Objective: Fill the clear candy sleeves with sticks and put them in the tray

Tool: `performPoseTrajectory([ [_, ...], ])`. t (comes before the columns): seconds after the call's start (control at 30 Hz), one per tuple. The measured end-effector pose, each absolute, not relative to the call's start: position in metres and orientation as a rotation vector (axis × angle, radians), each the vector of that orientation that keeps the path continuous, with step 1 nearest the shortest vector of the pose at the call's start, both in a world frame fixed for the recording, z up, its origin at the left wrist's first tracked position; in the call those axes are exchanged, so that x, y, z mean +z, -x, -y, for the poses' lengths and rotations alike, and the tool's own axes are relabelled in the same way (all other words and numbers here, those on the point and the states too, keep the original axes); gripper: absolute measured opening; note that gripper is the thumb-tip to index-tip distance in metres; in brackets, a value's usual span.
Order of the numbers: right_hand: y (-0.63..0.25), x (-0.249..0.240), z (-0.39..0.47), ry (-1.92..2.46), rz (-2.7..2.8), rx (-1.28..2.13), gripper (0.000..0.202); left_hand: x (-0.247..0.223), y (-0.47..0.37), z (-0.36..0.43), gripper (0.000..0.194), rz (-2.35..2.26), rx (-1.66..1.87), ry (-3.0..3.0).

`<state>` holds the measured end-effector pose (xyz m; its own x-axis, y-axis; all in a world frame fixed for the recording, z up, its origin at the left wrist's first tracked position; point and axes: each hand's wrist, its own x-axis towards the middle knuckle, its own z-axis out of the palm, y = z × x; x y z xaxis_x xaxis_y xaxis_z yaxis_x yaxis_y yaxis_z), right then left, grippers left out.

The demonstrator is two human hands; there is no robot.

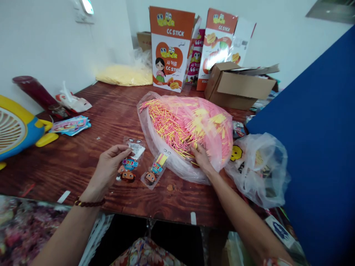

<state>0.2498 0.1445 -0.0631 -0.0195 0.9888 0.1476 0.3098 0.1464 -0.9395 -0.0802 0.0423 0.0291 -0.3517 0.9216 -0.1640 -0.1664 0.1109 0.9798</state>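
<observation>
Two clear packets [130,163] [155,170], one stick-filled bag [177,164], one fan [30,129].

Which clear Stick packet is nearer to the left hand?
The left packet, at the left hand; the other packet lies farther right, by the bag of sticks.

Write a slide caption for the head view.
Left hand at a clear packet, right hand in an open plastic bag of pink and yellow sticks.
</observation>
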Motion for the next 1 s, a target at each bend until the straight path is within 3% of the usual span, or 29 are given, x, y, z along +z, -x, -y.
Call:
performPoseTrajectory([
  [0.1,-0.251,-0.055,-0.15,1.393,1.602,0.821,0.023,0.032,0.076,-0.041,0.034,-1.416,1.428,-0.792],
  [0.3,-0.248,-0.043,-0.146,1.549,2.343,0.496,0.01,0.024,0.076,-0.038,0.036,-1.419,1.394,-0.749],
  [0.47,-0.238,-0.044,-0.137,1.568,2.47,0.396,0.019,0.017,0.078,-0.036,0.038,-1.359,1.41,-0.738],
  [0.63,-0.239,-0.046,-0.145,1.644,2.293,0.45,0.014,0.016,0.078,-0.032,0.04,-1.372,1.399,-0.705],
  [0.83,-0.245,-0.055,-0.142,1.279,1.491,0.986,0.018,0.016,0.069,-0.029,0.043,-1.33,1.354,-0.691],
  [1.0,-0.241,-0.059,-0.135,1.244,1.361,1.101,0.025,0.015,0.059,-0.029,0.042,-1.307,1.323,-0.764],
])
